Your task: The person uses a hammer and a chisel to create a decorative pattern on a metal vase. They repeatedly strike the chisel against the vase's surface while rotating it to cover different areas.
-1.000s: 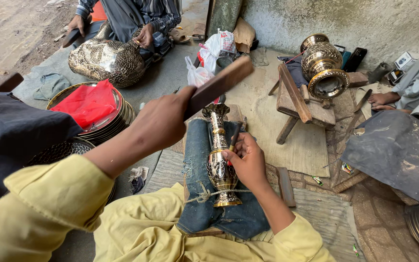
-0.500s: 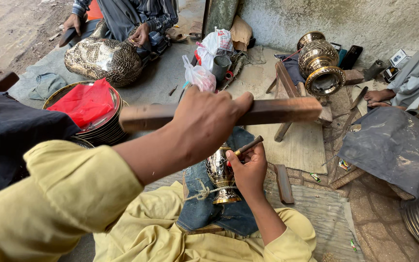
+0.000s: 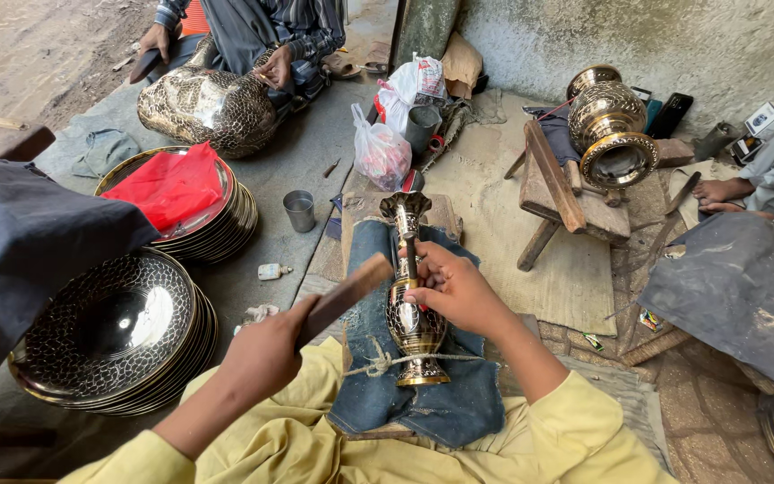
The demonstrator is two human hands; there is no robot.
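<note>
Brass vase [image 3: 412, 309] lies on denim pad [image 3: 432, 403] across lap, cord-tied at foot. Right hand [image 3: 454, 289] closed round chisel [image 3: 410, 255] on neck. Left hand [image 3: 266, 350] clenches wooden mallet [image 3: 344, 298]. Looks rigid, slick, dentable; steady at waist.

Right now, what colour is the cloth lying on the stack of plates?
Red, bunched on the top plate; cloth, stack of plates, seen clearly in the head view.
</note>
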